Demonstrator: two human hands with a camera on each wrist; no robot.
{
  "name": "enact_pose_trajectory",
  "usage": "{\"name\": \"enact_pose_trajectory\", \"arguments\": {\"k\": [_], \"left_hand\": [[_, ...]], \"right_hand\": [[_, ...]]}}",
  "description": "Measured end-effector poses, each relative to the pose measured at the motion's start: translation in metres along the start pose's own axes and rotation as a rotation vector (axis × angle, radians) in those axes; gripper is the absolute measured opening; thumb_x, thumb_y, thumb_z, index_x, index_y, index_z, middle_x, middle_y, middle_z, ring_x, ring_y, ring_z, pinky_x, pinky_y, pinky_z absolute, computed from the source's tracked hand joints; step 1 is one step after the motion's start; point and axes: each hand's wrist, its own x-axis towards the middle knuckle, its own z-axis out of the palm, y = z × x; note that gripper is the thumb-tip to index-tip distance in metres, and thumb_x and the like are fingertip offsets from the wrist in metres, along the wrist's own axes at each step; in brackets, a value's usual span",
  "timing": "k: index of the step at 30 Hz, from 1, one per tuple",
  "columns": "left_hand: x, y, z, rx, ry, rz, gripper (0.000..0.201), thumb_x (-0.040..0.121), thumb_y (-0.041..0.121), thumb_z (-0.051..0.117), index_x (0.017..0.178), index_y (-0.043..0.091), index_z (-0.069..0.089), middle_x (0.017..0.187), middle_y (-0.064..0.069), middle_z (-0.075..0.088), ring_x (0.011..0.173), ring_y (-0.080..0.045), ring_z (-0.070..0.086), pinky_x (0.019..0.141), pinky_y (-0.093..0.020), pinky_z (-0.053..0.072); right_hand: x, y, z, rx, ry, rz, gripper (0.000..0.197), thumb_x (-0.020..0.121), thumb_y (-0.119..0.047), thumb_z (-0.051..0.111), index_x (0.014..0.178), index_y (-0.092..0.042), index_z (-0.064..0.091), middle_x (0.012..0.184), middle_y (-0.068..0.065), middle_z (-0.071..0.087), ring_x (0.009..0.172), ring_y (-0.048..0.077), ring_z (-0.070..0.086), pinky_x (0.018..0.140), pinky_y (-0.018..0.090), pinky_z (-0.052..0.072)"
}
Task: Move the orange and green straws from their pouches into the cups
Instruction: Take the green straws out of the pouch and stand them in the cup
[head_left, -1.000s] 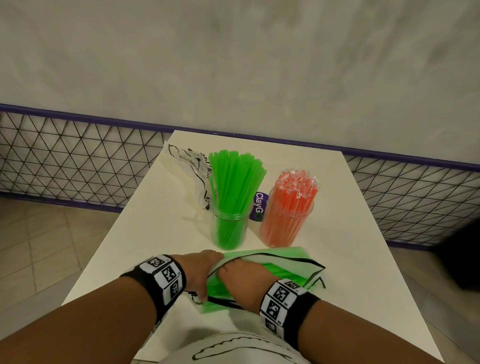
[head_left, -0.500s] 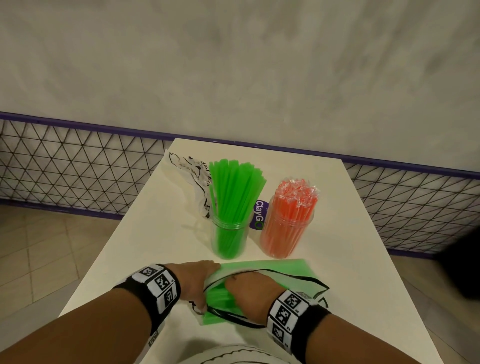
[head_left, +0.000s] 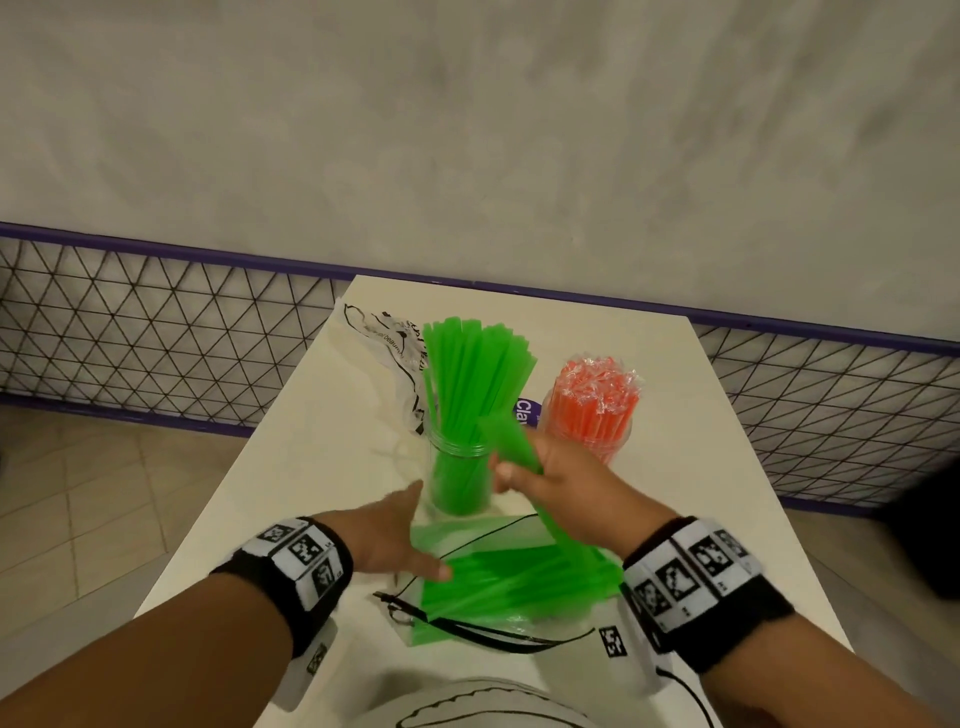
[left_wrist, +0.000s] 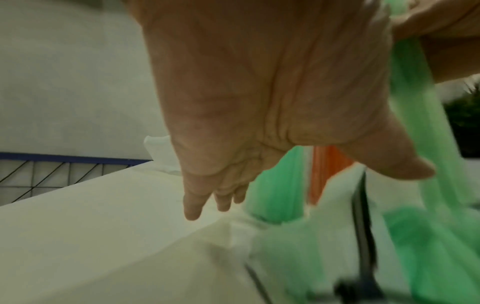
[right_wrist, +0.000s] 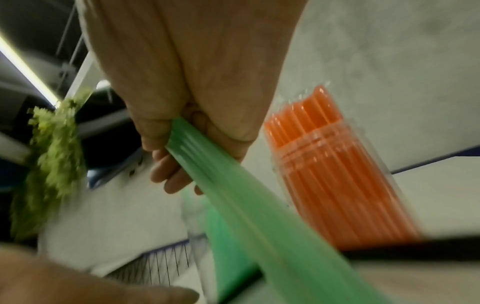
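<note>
Head view first: low in the frame, centre, the right hand (head_left: 550, 480) is wrapped around a bundle of green straws (head_left: 558, 519), its upper end up by the cup of green straws (head_left: 460, 467), its lower end still down in the pouch (head_left: 498, 587) lying flat at bottom centre. The left hand (head_left: 395, 535) sits lower left of it, fingers straight and spread, holding nothing, thumb on the pouch's near corner. Right of the green cup stands the cup of orange straws (head_left: 592, 415), packed full, wrapper tips showing. An empty-looking clear pouch (head_left: 387, 345) lies crumpled behind the green cup, on the white table (head_left: 311, 447).

Now the risks. That green cup is already crowded, so I'd say the new bundle may jam on the rim or splay the standing straws out. The cup is light and the right hand is just beside it; a knock could tip it, or the orange one next door. And if the left hand doesn't pin the pouch, the tail of the bundle might drag it along and spill straws across the table.

Hard to read: both wrist views are smeared with motion blur. How many straws remain in the pouch I can't tell. A purple label (head_left: 525, 413) between the cups is mostly hidden.
</note>
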Motion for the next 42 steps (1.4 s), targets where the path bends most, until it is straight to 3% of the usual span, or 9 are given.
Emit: {"name": "enact_pose_trajectory", "arguments": {"k": [4,8,14,17,20,24,29,37,42], "left_hand": [[-0.001,0.016,-0.033,-0.396,0.254,0.072,0.108,0.084,0.055,0.067,0.159,0.021,-0.003,0.165,-0.004,0.017,0.148,-0.025,0.026,0.117,-0.041,0.028],[0.004,0.034,-0.067,-0.471,0.590,0.178,0.060,0.096,0.039,0.060,0.148,0.014,0.042,0.139,-0.004,0.057,0.122,-0.020,0.056,0.090,-0.020,0.042],[0.016,0.043,-0.077,-0.641,0.904,0.106,0.036,0.090,0.044,0.068,0.106,0.012,0.069,0.087,0.005,0.068,0.081,-0.011,0.064,0.063,-0.019,0.040],[0.014,0.055,-0.066,-0.713,0.881,0.165,0.043,0.099,0.038,0.056,0.132,0.011,0.057,0.125,-0.004,0.065,0.114,-0.020,0.060,0.090,-0.025,0.043],[0.019,0.060,-0.048,-0.784,0.656,0.417,0.046,0.100,0.041,0.052,0.142,0.023,0.043,0.138,0.013,0.053,0.124,0.001,0.052,0.110,-0.026,0.038],[0.044,0.046,-0.028,-0.562,0.615,0.377,0.101,0.064,0.069,0.078,0.146,0.030,0.034,0.140,0.008,0.049,0.131,-0.010,0.048,0.110,-0.037,0.043],[0.048,0.045,-0.028,-0.585,0.599,0.302,0.093,0.069,0.029,0.090,0.142,0.017,0.035,0.139,-0.003,0.042,0.128,-0.018,0.045,0.110,-0.035,0.040],[0.053,0.043,-0.029,-0.735,0.558,0.442,0.086,0.059,0.015,0.093,0.132,0.022,0.048,0.124,0.000,0.062,0.111,-0.013,0.065,0.096,-0.041,0.056],[0.050,0.046,-0.028,-0.704,0.581,0.461,0.070,0.069,-0.004,0.085,0.106,0.037,0.042,0.109,0.007,0.060,0.099,-0.008,0.063,0.081,-0.014,0.053]], "right_hand": [[-0.005,-0.044,-0.041,0.374,0.329,-0.060,0.013,0.099,-0.031,0.049,0.093,-0.030,0.061,0.090,-0.006,0.071,0.092,0.008,0.067,0.089,0.033,0.050],[0.008,-0.069,-0.058,0.655,0.609,-0.244,0.012,0.097,-0.030,0.052,0.089,-0.032,0.061,0.081,-0.002,0.067,0.091,0.024,0.065,0.092,0.045,0.050],[0.039,-0.069,-0.037,0.526,0.860,-0.222,0.009,0.101,-0.027,0.049,0.094,-0.031,0.054,0.099,-0.003,0.061,0.090,0.008,0.059,0.085,0.025,0.048],[0.057,-0.046,-0.017,0.356,0.817,-0.111,0.007,0.101,-0.030,0.048,0.097,-0.035,0.051,0.126,0.002,0.043,0.111,0.015,0.051,0.104,0.036,0.041],[0.071,-0.023,-0.002,0.198,0.700,-0.031,0.024,0.100,-0.028,0.049,0.120,-0.015,0.055,0.140,0.001,0.030,0.127,0.017,0.042,0.114,0.034,0.032],[0.079,-0.012,0.017,0.269,0.529,0.069,0.072,0.089,-0.037,0.061,0.146,-0.035,0.018,0.148,-0.004,0.031,0.127,0.018,0.048,0.106,0.046,0.044],[0.078,-0.016,0.025,0.325,0.517,0.225,0.125,0.076,-0.038,0.081,0.146,-0.043,-0.023,0.154,0.004,0.035,0.134,0.023,0.046,0.110,0.039,0.039],[0.102,-0.007,0.031,0.020,0.374,0.211,0.080,0.087,-0.065,0.043,0.152,-0.031,0.013,0.145,0.005,0.048,0.131,0.030,0.048,0.110,0.051,0.035],[0.119,0.050,0.045,-0.042,0.320,0.204,0.083,0.076,-0.074,0.027,0.144,-0.027,0.032,0.139,0.003,0.050,0.129,0.023,0.048,0.104,0.049,0.044]]}}
